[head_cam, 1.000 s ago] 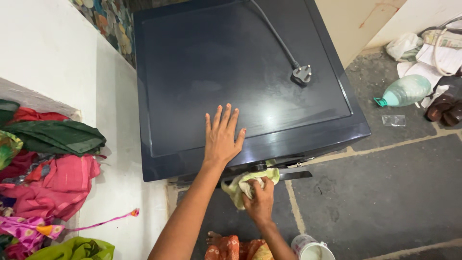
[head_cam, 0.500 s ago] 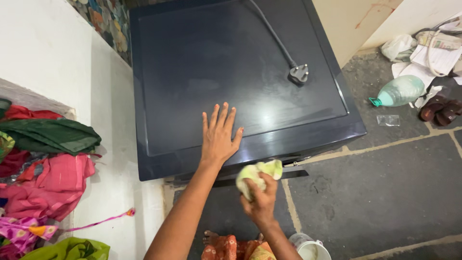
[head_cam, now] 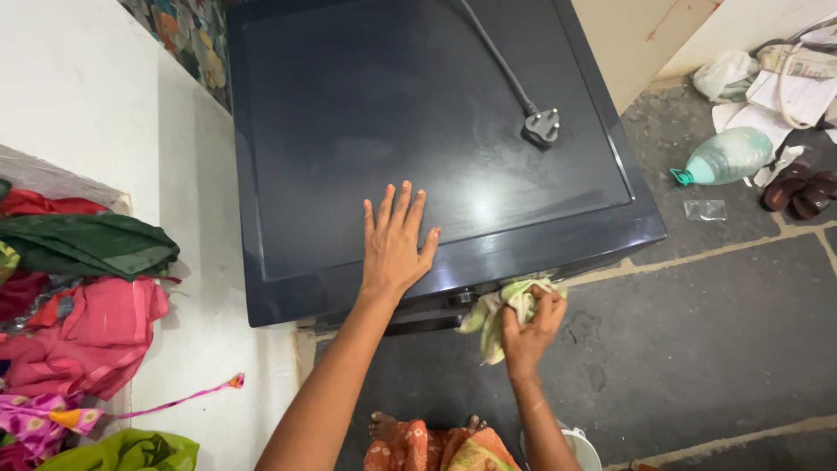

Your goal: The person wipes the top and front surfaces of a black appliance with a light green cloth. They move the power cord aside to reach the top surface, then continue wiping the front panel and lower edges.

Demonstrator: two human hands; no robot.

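Single head cam, no 2nd view so no overlap. Looks steeply down from above onto dark appliance top (head_cam: 418, 131), close range, approx arm's reach. Floor (head_cam: 715, 331) at right, white wall (head_cam: 78, 87) at left.

Our left hand (head_cam: 394, 242) lies flat, palm down, fingers spread and pointing away from us, the arm stretched out long and nearly straight from the lower left. Our right hand (head_cam: 527, 324) sits lower and to the right, fingers curled tight into a gripping fist, wrist bent slightly upward; the thumb seems tucked over the top, though we can't quite tell. Bare forearms, both.
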